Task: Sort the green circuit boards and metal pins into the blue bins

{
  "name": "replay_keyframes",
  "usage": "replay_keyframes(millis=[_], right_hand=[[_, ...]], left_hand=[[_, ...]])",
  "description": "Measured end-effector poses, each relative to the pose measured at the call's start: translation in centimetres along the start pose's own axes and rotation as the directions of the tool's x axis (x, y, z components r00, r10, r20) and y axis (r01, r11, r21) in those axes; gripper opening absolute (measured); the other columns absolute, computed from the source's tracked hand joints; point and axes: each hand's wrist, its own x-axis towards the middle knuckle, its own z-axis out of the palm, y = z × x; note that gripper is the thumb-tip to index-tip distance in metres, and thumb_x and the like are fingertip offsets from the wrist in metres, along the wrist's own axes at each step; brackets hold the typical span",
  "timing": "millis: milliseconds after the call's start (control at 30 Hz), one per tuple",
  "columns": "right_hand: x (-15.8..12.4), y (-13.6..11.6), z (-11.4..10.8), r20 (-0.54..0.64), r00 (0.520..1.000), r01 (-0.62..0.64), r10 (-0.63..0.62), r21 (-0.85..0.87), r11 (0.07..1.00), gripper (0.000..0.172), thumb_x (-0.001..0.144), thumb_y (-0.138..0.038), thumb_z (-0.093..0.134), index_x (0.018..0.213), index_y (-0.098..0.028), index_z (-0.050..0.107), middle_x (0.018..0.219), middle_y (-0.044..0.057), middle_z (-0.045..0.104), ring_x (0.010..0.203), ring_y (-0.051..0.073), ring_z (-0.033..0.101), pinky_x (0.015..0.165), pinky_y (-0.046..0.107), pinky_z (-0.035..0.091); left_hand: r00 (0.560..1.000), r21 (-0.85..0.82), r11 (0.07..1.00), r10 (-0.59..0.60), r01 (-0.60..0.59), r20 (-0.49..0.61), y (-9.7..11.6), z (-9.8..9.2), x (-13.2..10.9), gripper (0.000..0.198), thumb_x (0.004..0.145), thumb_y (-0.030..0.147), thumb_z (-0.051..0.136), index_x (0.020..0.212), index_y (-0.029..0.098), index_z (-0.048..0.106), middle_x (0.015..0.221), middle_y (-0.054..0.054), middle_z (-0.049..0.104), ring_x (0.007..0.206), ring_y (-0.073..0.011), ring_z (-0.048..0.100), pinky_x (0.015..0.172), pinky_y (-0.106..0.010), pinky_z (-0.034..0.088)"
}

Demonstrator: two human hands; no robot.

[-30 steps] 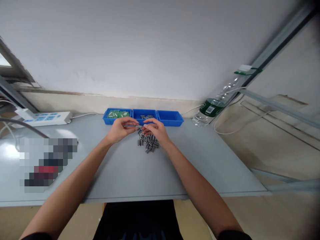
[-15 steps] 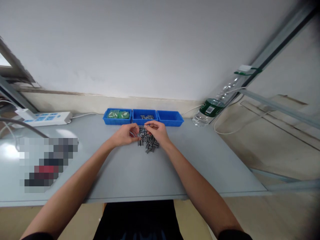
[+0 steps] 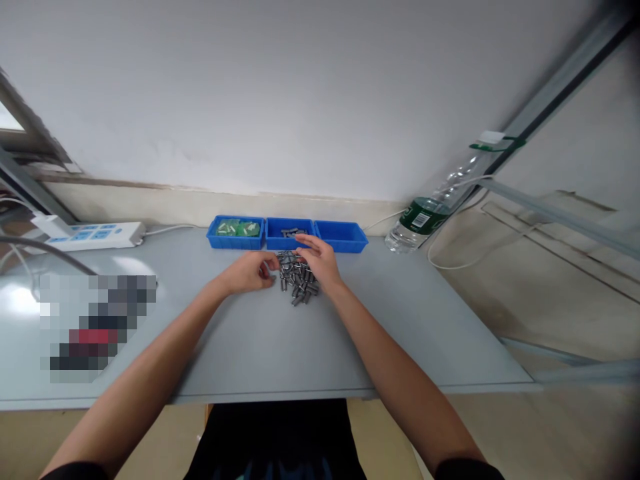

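Observation:
A heap of small grey metal cylindrical pieces (image 3: 300, 280) lies on the table between my two hands. At its left edge is my left hand (image 3: 250, 271), fingers curved, with a gap between thumb and fingertips and nothing visible in it. My right hand (image 3: 324, 264) hovers over the heap's right side with its fingers stretched and apart; its thumb is close to the pieces. Just behind the heap stands the middle blue bin (image 3: 276, 243), which has several similar grey pieces in it, partly hidden by my right fingers.
The left blue bin (image 3: 214, 239) contains green material with small pale pieces. A right blue bin (image 3: 345, 247) adjoins the middle one. A plastic bottle (image 3: 423, 217) leans at the right by the metal frame. At the left are a power strip (image 3: 100, 235) and a blurred-out object (image 3: 100, 327).
My right hand has lifted slightly and its fingers have spread. My left hand has drawn a little left from the heap, and some pieces at the heap's left edge have shifted.

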Motion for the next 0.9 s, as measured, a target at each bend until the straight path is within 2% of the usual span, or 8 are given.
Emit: replay_keyframes(millis=[133,267,400,567,767,900], right_hand=[[-0.1,-0.3,0.1,0.011,1.0,-0.016,0.016,-0.002,1.0,0.029,0.078,-0.024,0.067,0.106,-0.023,0.073,0.123,0.008,0.073,0.088,0.02,0.075,0.079,0.036,0.062],[-0.1,-0.4,0.1,0.01,0.999,-0.032,0.032,0.003,0.999,0.026,0.077,-0.023,0.066,0.102,-0.022,0.073,0.118,0.008,0.075,0.084,0.019,0.074,0.074,0.034,0.06],[-0.2,-0.3,0.1,0.043,0.998,-0.041,0.041,0.013,0.999,0.025,0.077,-0.026,0.068,0.1,-0.021,0.074,0.102,0.008,0.078,0.078,0.019,0.073,0.069,0.032,0.058],[-0.3,-0.4,0.3,0.134,0.989,-0.06,0.061,-0.005,0.998,0.021,0.075,-0.028,0.072,0.096,-0.022,0.074,0.085,0.005,0.078,0.071,0.018,0.071,0.068,0.031,0.057],[-0.7,-0.9,0.5,0.295,0.95,-0.124,0.1,0.063,0.99,0.027,0.076,-0.033,0.077,0.1,-0.022,0.074,0.083,0.003,0.078,0.071,0.017,0.072,0.067,0.029,0.056],[-1.0,-1.0,0.7,0.338,0.938,-0.121,0.079,0.105,0.987,0.032,0.072,-0.035,0.083,0.1,-0.022,0.075,0.08,0.002,0.077,0.069,0.016,0.071,0.069,0.03,0.058]], left_hand=[[0.999,0.119,0.993,0.026,-0.021,-0.035,-0.6,-0.1,0.1,0.026,0.071,0.013,0.065,0.096,0.018,0.07,0.084,-0.004,0.073,0.07,-0.0176,0.065,0.067,-0.029,0.05],[0.996,0.134,0.99,0.051,-0.041,-0.074,-0.9,-0.1,0.2,0.026,0.074,0.013,0.062,0.097,0.019,0.072,0.085,-0.004,0.075,0.072,-0.0182,0.066,0.07,-0.03,0.052],[0.983,-0.011,0.998,0.057,-0.06,-0.175,-0.8,0.0,0.5,0.023,0.074,0.017,0.062,0.094,0.019,0.073,0.09,-0.005,0.076,0.076,-0.0188,0.069,0.076,-0.032,0.057],[0.942,-0.334,0.94,-0.043,-0.075,-0.332,-0.4,0.0,0.8,0.02,0.076,0.032,0.074,0.089,0.018,0.071,0.097,-0.009,0.077,0.092,-0.0231,0.074,0.085,-0.036,0.062],[0.924,-0.491,0.864,-0.092,-0.11,-0.37,0.2,0.0,0.9,0.029,0.069,0.036,0.086,0.085,0.017,0.07,0.095,-0.008,0.075,0.091,-0.0227,0.075,0.09,-0.038,0.063],[0.933,-0.515,0.849,-0.085,-0.116,-0.35,0.8,0.0,0.8,0.031,0.07,0.036,0.087,0.086,0.017,0.07,0.095,-0.007,0.073,0.094,-0.023,0.074,0.09,-0.039,0.062]])
